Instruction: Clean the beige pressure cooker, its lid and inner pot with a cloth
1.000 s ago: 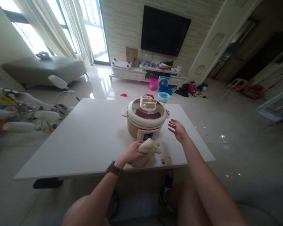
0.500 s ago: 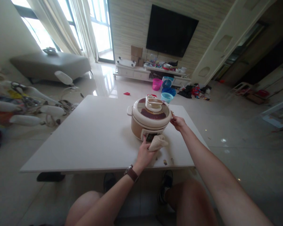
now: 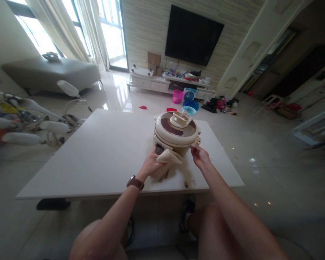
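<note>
A cream and brown electric cooker (image 3: 176, 135) with a round lid and a raised lid handle stands on the white table (image 3: 97, 151). Its control panel (image 3: 159, 147) now faces toward the left front. My left hand (image 3: 151, 163) is closed on a cream cloth (image 3: 169, 156), which lies against the cooker's front just beside the panel. At the cooker's right side, my right hand (image 3: 200, 156) grips the side handle (image 3: 196, 141). A small dark object (image 3: 186, 184) rests near the table's front edge.
Beyond the table stand a light blue basket (image 3: 189, 110) and a pink basket (image 3: 178, 96) on the floor. A low white TV cabinet (image 3: 148, 83) holds many small items. White-padded equipment (image 3: 27, 138) is at the left, and a grey bench (image 3: 54, 74) behind it.
The cooker has turned so its panel points farther left, and its right handle has come nearer to me. My left hand and the cloth have shifted left and slightly up.
</note>
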A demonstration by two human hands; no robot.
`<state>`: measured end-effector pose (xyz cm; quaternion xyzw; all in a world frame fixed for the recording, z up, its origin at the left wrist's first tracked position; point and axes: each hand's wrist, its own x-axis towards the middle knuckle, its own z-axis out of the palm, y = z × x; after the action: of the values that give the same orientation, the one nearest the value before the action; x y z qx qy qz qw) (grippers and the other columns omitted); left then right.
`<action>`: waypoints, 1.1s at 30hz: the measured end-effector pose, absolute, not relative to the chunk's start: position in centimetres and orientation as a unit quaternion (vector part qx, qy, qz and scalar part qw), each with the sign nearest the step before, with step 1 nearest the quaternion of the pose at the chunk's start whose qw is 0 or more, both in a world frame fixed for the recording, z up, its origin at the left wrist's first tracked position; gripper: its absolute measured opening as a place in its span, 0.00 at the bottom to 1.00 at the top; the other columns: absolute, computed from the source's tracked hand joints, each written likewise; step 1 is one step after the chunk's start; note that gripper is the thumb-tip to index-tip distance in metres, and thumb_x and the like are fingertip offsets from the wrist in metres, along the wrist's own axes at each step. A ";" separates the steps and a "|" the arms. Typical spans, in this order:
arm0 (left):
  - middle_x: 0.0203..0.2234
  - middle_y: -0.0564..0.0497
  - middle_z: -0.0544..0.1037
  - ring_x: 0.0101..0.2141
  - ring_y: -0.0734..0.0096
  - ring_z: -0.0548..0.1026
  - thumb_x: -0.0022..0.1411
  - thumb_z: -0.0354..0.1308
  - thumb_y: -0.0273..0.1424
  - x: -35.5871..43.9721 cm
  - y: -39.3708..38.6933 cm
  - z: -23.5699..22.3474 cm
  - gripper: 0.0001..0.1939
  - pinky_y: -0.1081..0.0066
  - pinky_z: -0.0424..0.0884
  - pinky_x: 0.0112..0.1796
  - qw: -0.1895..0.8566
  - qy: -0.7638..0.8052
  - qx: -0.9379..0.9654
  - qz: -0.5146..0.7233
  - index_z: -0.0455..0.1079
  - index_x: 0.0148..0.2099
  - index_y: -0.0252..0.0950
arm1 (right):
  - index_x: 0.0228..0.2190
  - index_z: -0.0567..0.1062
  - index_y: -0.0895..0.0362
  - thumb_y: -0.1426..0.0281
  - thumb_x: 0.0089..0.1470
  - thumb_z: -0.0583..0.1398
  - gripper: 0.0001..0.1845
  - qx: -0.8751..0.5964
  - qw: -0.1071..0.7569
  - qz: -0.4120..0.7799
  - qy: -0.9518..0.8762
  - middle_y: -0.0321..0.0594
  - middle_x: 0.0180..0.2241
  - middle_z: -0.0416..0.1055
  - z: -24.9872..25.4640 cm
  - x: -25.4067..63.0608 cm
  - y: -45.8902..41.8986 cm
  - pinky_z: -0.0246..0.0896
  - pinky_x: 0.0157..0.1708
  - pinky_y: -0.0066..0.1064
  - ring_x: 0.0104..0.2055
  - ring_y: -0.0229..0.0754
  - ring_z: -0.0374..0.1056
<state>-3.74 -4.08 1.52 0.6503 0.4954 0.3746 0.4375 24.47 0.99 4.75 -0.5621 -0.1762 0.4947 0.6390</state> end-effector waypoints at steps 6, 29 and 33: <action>0.72 0.38 0.65 0.68 0.40 0.69 0.53 0.72 0.35 -1.0 -6.7 1.9 0.08 0.57 0.71 0.63 0.401 0.484 0.691 0.356 0.85 0.34 0.37 | 0.33 0.78 0.53 0.73 0.59 0.64 0.03 -0.516 0.620 0.559 -0.190 0.36 0.32 0.81 6.7 26.2 -0.3 0.79 0.36 0.26 0.32 0.37 0.77; 0.62 0.41 0.79 0.63 0.37 0.75 0.45 0.71 0.38 -9.4 -1.9 3.0 0.14 0.55 0.73 0.59 0.440 0.523 0.641 0.350 0.86 0.35 0.38 | 0.33 0.80 0.54 0.69 0.56 0.73 0.07 -0.470 0.615 0.606 -0.183 0.36 0.33 0.85 5.1 15.5 -3.3 0.78 0.34 0.26 0.33 0.38 0.80; 0.30 0.47 0.85 0.34 0.51 0.83 0.43 0.75 0.41 -13.2 -3.4 4.6 0.17 0.61 0.78 0.37 0.564 0.525 0.560 0.303 0.83 0.32 0.34 | 0.33 0.78 0.53 0.62 0.51 0.76 0.14 -0.484 0.615 0.587 -0.207 0.35 0.30 0.83 4.8 15.1 -3.7 0.74 0.29 0.27 0.29 0.38 0.77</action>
<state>-13.22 -3.40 4.60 0.5598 0.5253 0.3034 0.5645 15.10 -3.68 4.79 -0.4844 -0.2074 0.5870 0.6146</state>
